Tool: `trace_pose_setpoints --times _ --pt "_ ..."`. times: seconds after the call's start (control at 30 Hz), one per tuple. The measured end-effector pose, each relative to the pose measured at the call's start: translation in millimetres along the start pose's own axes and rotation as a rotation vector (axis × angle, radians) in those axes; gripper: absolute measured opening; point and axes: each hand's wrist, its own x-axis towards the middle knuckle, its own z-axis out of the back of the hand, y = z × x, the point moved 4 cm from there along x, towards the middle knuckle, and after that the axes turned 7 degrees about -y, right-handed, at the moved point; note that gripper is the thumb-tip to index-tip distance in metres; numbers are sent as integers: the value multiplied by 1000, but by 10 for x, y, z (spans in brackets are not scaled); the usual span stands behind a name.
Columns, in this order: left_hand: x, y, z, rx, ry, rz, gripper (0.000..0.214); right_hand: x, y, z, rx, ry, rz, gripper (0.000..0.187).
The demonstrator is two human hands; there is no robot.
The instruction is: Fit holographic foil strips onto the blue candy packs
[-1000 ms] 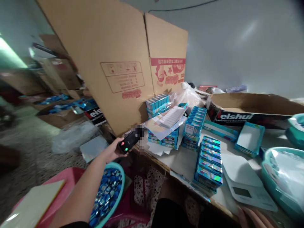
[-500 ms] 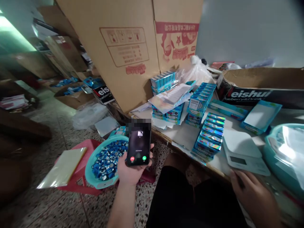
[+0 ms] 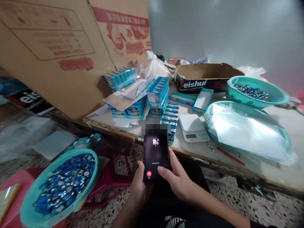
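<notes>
A black phone point(image 3: 155, 155) with a lit call screen is held upright in front of me, below the table edge. My left hand point(image 3: 138, 186) grips it from the lower left. My right hand point(image 3: 178, 180) wraps round its right side, thumb resting on the screen near the red call button. Just beyond the phone lie stacks of small blue boxes point(image 3: 169, 115) and a white kitchen scale point(image 3: 193, 127) on the table point(image 3: 280, 120).
A teal basin of blue wrapped pieces point(image 3: 59, 186) sits on a red stool at lower left. Two teal basins point(image 3: 254, 91) stand on the table's right, one covered with clear plastic point(image 3: 247, 133). A tall cardboard sheet point(image 3: 59, 53) leans at left; an open carton point(image 3: 201, 77) stands behind.
The phone moved to the centre in front of me, my right hand joined it, and the screen now shows only a red button. The view swung to the right.
</notes>
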Motion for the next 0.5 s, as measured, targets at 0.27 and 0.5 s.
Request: trace_pose_setpoints --times 0.27,0.5 --pt "-45 89 -35 -2 -59 18 69 -88 -83 139 183 37 -142 62" --pt "-45 103 -22 55 -100 -64 63 -69 -108 127 432 84 -166 71"
